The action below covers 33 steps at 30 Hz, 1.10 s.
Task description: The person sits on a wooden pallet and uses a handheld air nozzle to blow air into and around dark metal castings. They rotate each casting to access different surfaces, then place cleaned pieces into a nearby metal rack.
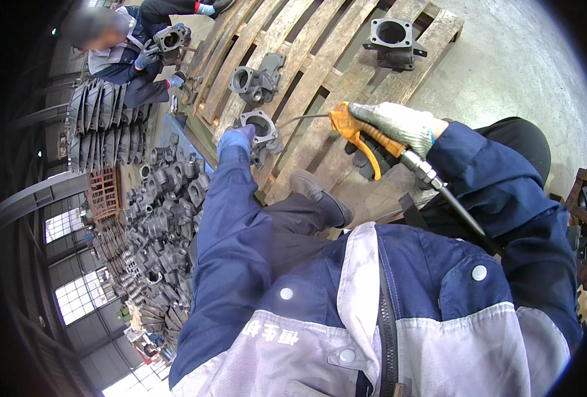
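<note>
My left hand [236, 139], in a bluish glove, grips the near side of a grey metal casting [264, 140] with a square flange and a round bore. That casting sits at the pallet's near left edge. My right hand [396, 124], in a white knit glove, is closed round an orange air blow gun [343, 121]. The gun's thin nozzle reaches left toward the casting's bore, and a hose [462, 210] runs from its metal coupling down to my right sleeve. Just beyond my left hand another flanged casting [257, 81] rests on the slats.
A wooden pallet [300, 49] with gaps between slats lies ahead, another casting [392, 41] at its far right. Many castings [164, 205] are heaped in a blue-edged bin on the left. At the upper left a co-worker [125, 56] holds a similar casting [169, 41].
</note>
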Each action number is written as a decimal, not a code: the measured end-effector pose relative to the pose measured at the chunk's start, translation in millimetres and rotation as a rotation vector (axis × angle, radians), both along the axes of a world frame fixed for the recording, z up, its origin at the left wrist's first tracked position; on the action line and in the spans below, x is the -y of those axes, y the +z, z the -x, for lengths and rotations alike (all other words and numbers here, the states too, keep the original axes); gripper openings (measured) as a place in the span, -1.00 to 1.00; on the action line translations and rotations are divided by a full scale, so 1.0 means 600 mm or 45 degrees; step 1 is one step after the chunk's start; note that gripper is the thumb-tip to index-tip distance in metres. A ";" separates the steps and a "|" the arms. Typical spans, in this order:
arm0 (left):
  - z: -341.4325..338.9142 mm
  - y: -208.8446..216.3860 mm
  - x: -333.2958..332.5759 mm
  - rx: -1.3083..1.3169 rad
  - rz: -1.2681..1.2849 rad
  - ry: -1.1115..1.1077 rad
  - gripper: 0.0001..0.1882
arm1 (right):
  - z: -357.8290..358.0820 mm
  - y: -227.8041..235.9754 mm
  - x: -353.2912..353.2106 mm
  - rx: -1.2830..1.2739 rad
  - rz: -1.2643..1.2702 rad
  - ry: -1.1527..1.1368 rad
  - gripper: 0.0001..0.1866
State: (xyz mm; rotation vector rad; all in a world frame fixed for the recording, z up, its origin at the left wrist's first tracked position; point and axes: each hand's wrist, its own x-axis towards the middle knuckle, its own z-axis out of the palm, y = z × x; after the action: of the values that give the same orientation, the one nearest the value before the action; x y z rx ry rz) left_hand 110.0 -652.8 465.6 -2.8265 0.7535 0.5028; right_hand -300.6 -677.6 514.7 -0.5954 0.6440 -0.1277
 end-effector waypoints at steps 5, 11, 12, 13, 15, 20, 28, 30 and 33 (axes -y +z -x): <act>0.011 0.011 -0.001 -0.015 0.023 0.026 -0.43 | 0.034 0.050 0.016 0.136 0.035 -0.076 -0.50; 0.014 0.012 -0.006 -0.054 0.076 0.056 -0.44 | 0.032 0.042 0.012 0.099 0.112 -0.016 -0.51; 0.013 0.011 -0.005 -0.054 0.066 0.059 -0.42 | 0.029 0.035 0.013 0.113 0.097 -0.009 -0.51; 0.011 0.011 -0.005 -0.054 0.060 0.062 -0.38 | 0.023 0.028 0.012 -0.008 0.192 -0.012 -0.48; 0.008 0.009 -0.003 -0.016 -0.011 0.019 -0.38 | 0.009 0.016 0.020 -0.084 0.318 0.004 -0.40; 0.006 0.006 -0.003 -0.138 0.052 0.147 -0.37 | -0.009 0.011 0.027 0.067 0.303 0.001 -0.34; 0.003 0.007 -0.008 -0.096 0.055 0.102 -0.35 | -0.012 0.013 0.030 -0.101 0.355 0.027 -0.36; 0.000 0.005 -0.006 -0.082 0.020 0.072 -0.35 | -0.020 0.012 0.027 0.069 0.129 -0.024 -0.38; -0.004 0.000 -0.009 -0.105 0.069 0.082 -0.35 | -0.036 0.015 0.029 0.098 0.189 -0.011 -0.37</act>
State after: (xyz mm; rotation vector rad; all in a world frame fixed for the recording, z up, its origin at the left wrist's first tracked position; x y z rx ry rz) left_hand 112.7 -647.5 465.4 -2.9042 0.7025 0.6216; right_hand -279.0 -694.7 524.0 -0.7269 0.5655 -0.2069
